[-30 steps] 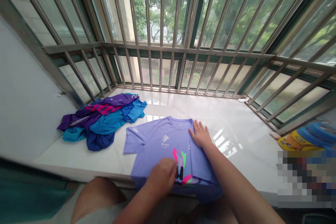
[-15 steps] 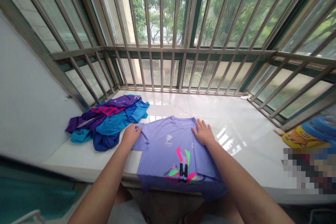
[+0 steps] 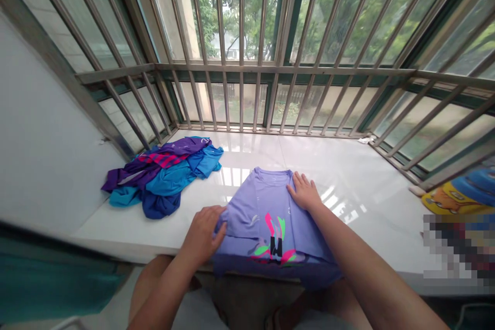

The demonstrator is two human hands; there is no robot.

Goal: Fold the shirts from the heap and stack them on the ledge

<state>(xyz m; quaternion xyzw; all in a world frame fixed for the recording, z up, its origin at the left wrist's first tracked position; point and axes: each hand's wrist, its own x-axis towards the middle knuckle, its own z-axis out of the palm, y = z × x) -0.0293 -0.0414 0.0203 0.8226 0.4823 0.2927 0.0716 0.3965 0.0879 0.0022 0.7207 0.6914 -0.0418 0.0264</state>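
- One lavender T-shirt (image 3: 266, 201), on a white tiled window ledge (image 3: 340, 165); hem at ledge's near edge, side folded inward
- Left hand (image 3: 203, 232): grip closed on folded side of T-shirt
- Right hand (image 3: 304, 192): open, flat on T-shirt, fingers spread
- One garment heap (image 3: 158, 178) just left of T-shirt; garment count hard to make out
- One cartoon-printed item (image 3: 452, 198) well right of T-shirt, cut off by frame edge and partly hidden by a pixelated patch (image 3: 456, 247)
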